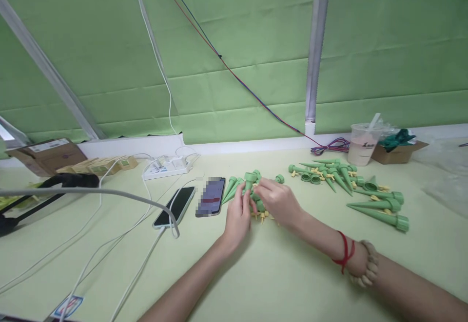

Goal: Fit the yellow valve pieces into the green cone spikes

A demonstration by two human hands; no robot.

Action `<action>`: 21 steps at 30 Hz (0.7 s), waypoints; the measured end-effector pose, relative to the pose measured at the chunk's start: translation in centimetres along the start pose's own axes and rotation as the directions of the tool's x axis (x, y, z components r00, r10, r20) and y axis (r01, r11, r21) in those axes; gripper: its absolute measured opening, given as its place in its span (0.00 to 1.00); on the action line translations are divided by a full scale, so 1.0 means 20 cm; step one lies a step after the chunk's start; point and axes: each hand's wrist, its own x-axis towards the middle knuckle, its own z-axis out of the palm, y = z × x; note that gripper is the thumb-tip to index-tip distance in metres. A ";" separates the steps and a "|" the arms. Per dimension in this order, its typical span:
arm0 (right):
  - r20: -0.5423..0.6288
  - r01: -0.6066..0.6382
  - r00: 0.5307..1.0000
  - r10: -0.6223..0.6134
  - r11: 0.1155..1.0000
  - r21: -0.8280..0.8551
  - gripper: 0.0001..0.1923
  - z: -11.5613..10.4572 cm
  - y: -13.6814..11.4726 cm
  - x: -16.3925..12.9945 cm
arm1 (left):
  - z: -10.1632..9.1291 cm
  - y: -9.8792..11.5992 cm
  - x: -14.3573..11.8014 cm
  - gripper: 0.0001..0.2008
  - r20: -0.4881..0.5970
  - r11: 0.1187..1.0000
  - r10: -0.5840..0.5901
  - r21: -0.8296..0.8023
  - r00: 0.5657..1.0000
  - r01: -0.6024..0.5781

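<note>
My left hand (237,215) and my right hand (278,200) meet at the middle of the pale green table (292,273). Together they grip a green plastic spike part (250,181) with a round cap, held upright between the fingers. Under and behind the hands lies a small heap of green cone spikes (232,188) with little yellow pieces (262,215). My right wrist wears a red string and a bead bracelet (369,263).
A larger pile of green spikes and caps (351,180) spreads to the right. Two phones (175,206) (211,196) lie left of the hands, with white cables and a power strip (168,167). A drink cup (361,144) and cardboard boxes (397,152) (47,155) stand along the back edge.
</note>
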 end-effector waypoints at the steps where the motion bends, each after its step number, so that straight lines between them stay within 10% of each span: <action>1: 0.011 0.063 0.998 -0.062 0.997 -0.049 0.12 0.01 -0.01 -0.01 | 0.01 0.00 -0.01 0.24 0.011 0.999 -0.021 -0.039 1.000 0.022; 6: 0.026 -0.200 0.979 0.201 0.934 0.297 0.10 -0.01 -0.02 0.04 | 0.02 -0.01 0.01 0.22 0.001 0.981 -0.041 -0.188 0.999 0.040; 12: 0.424 -0.636 0.770 0.478 0.519 0.570 0.18 -0.04 0.02 0.08 | 0.00 0.01 0.02 0.20 -0.019 0.985 0.015 -0.172 1.000 -0.018; 18: 0.096 -0.218 0.975 0.199 0.936 0.277 0.03 -0.01 0.07 0.04 | 0.02 0.00 0.01 0.24 0.035 0.983 -0.066 -0.167 0.997 0.071; 21: 0.052 -0.108 0.994 0.101 0.980 0.169 0.03 0.00 0.09 0.04 | 0.02 0.00 0.02 0.24 0.042 0.981 -0.082 -0.173 0.996 0.089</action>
